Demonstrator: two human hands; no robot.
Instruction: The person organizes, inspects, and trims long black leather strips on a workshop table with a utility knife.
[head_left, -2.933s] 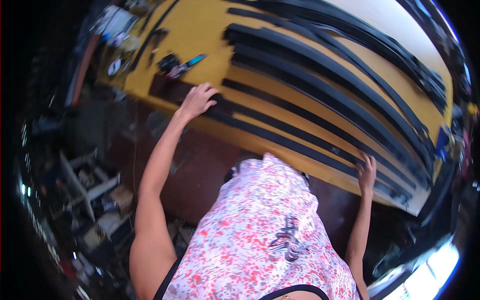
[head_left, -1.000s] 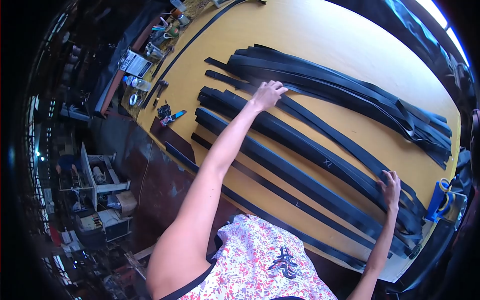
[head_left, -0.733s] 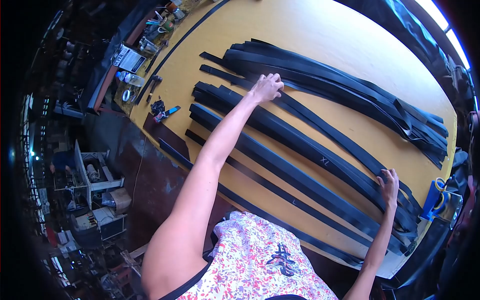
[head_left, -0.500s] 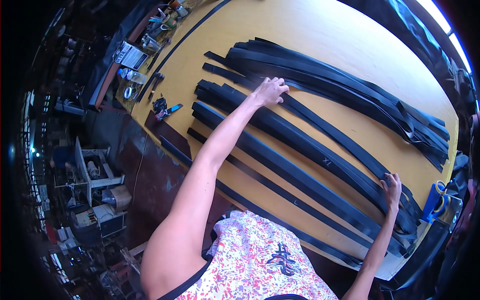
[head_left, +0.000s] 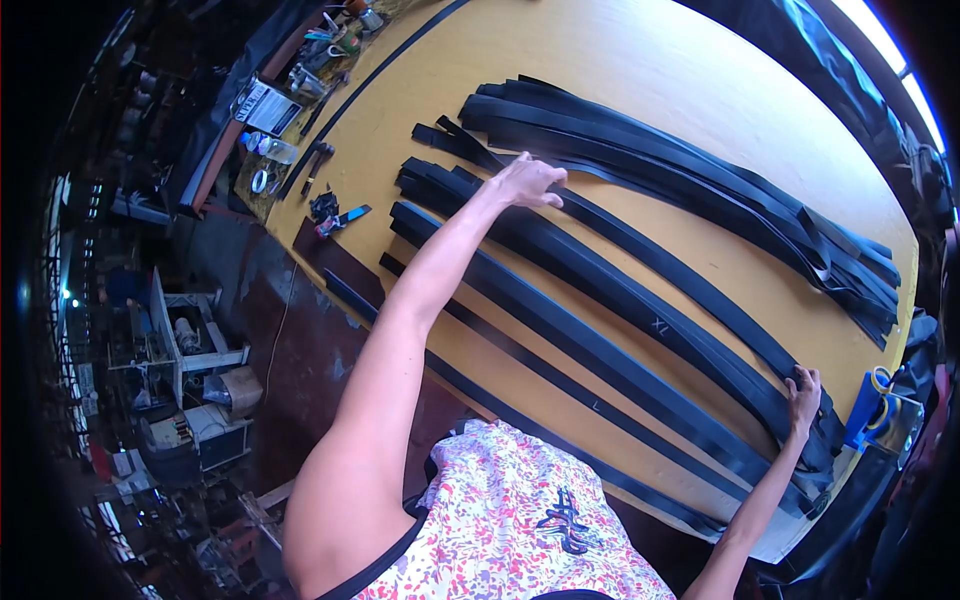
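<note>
Several long black strips, flat and belt-like, lie in rows across a yellow table. My left hand (head_left: 530, 183) is bent over one loose black strip (head_left: 655, 250), fingers and thumb curled at its edges. My right hand (head_left: 803, 398) grips the same strip near its right end, fingers curled; the exact hold is partly hidden. Just below this strip lies a bundle marked XL (head_left: 600, 280). A larger bundle of strips (head_left: 650, 165) lies above it. Nearer my body are another thick strip bundle (head_left: 540, 310) and a single strip marked L (head_left: 560, 385).
The yellow table (head_left: 640, 50) has a rounded far side. At its left are a hammer (head_left: 318, 165), a clear bottle (head_left: 275, 150), a tape roll (head_left: 259, 181) and a blue-handled tool (head_left: 345, 217). Scissors (head_left: 880, 385) sit in a blue holder at the right edge.
The loose strip has shifted right and down, closer to the XL bundle. My right hand has moved right and down; my left hand moved slightly left. The left strip ends now cross.
</note>
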